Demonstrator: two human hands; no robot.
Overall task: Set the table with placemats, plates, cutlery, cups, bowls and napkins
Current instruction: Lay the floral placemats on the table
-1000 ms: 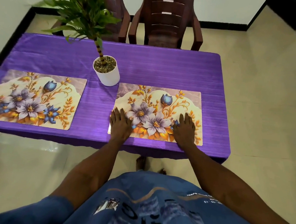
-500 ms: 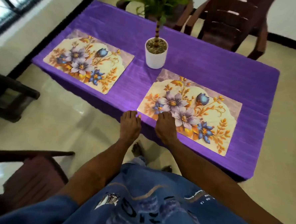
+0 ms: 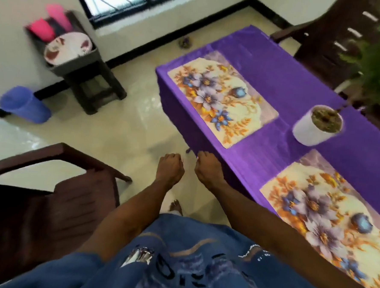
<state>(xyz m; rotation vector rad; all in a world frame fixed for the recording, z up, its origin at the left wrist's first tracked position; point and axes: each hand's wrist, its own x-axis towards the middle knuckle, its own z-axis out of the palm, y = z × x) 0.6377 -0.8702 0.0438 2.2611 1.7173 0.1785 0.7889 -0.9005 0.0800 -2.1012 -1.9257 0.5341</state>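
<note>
Two floral placemats lie on the purple tablecloth (image 3: 299, 79): the far placemat (image 3: 220, 99) near the table's left end and the near placemat (image 3: 327, 210) at the right. My left hand (image 3: 169, 168) hangs over the floor beside the table's front edge, fingers loosely curled, holding nothing. My right hand (image 3: 207, 169) is level with the table's front edge, fingers loosely curled and holding nothing. On a dark stand (image 3: 84, 70) by the wall sit a white patterned plate (image 3: 67, 47) and pink cups (image 3: 47, 23). The view is blurred.
A white plant pot (image 3: 314, 127) stands between the placemats. A dark brown chair (image 3: 47, 202) is close at my left, another chair (image 3: 337, 41) behind the table. A blue bin (image 3: 24, 104) stands by the wall. Tiled floor lies between me and the stand.
Both hands have left the near placemat and drawn off the table's front edge. My view has swung left, bringing the stand with plate and cups into sight.
</note>
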